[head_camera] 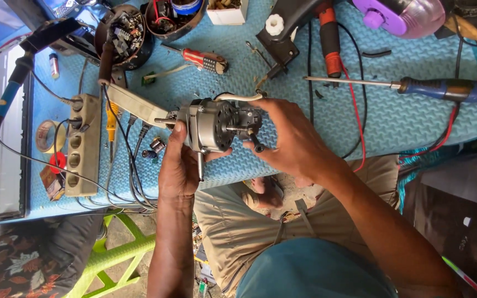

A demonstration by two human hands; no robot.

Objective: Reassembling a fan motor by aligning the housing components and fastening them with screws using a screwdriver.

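**Both hands on a small fan motor over the blue mat**

The grey fan motor sits near the middle of the view, held just above the near edge of the blue foam mat. The left hand comes up from 6 o'clock and is closed about the motor's left end – thumb up against the metal housing, fingers wrapped underneath. The right hand reaches in from 4 o'clock; its fingers curl over the top and right end of the motor, with the fingertips pinched near a small dark screw at the motor's black rear part. A white wire arcs over the top of the motor.

At 9 o'clock from the motor a beige power strip lies on the mat with several dark cables plugged in, and a roll of tape lies just beyond it. At 12 o'clock lies a red-handled screwdriver, and beyond it at 11 o'clock a round dark bowl full of small parts. At 2 o'clock a long screwdriver with a blue handle lies across the mat, well apart from the hands. A soldering iron with a blue grip lies at 10 o'clock near the mat's left edge – its cable trails down past the power strip.
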